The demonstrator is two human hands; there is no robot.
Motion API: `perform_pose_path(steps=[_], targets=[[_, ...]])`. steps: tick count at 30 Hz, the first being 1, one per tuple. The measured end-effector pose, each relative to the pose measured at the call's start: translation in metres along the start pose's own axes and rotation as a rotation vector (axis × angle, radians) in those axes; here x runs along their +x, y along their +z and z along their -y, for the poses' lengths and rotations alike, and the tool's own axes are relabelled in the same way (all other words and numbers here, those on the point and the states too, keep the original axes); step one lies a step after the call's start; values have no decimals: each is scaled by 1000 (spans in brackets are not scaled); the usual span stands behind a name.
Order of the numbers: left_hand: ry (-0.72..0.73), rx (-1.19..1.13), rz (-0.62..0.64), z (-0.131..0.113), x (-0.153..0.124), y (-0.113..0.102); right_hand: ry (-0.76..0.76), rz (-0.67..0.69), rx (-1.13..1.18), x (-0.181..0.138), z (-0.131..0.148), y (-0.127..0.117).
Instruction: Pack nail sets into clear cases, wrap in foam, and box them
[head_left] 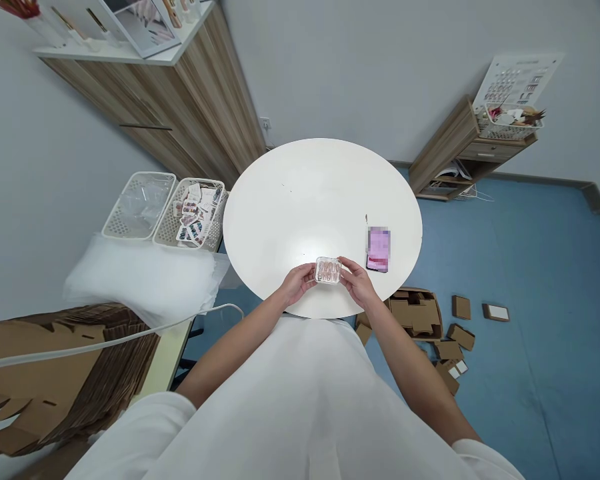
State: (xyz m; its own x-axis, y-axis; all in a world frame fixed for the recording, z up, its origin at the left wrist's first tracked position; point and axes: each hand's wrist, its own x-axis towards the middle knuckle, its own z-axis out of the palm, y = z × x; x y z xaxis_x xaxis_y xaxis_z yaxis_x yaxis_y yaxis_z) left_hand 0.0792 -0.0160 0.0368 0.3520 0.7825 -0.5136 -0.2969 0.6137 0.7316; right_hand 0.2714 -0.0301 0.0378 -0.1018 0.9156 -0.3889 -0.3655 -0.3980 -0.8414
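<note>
A small clear case of press-on nails [328, 270], with rows of pinkish pieces showing through it, is held level over the near edge of the round white table [300, 193]. My left hand [298, 283] grips its left side between thumb and fingers. On the opposite side, my right hand [359, 283] pinches the right edge. Just beyond the right hand lies a flat, phone-like rectangle [379, 249] with a blurred pink-purple face.
Left of the table stand a basket of printed cards [163, 230], another with clear bags [111, 225], white foam sheets [130, 270] and flattened cardboard [40, 360]. At right, small brown boxes [461, 307] lie on the blue floor beside an open carton [437, 320]. Wooden cabinets [220, 87] line the wall.
</note>
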Motion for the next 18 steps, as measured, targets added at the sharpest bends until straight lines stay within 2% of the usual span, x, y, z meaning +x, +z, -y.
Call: perform_pose_path(steps=[6,10,14,18], targets=[[23,119,-53,9,-1,0,-11,-122,-21,-3,-7,1],[53,100,-80,16,-1,-2,49,-104,56,-8,-11,2],[77,114,-96,18,-1,-1,112,-133,-63,-16,-15,3],[94,217,-112,16,-1,1,66,-185,-134,-18,-13,3]])
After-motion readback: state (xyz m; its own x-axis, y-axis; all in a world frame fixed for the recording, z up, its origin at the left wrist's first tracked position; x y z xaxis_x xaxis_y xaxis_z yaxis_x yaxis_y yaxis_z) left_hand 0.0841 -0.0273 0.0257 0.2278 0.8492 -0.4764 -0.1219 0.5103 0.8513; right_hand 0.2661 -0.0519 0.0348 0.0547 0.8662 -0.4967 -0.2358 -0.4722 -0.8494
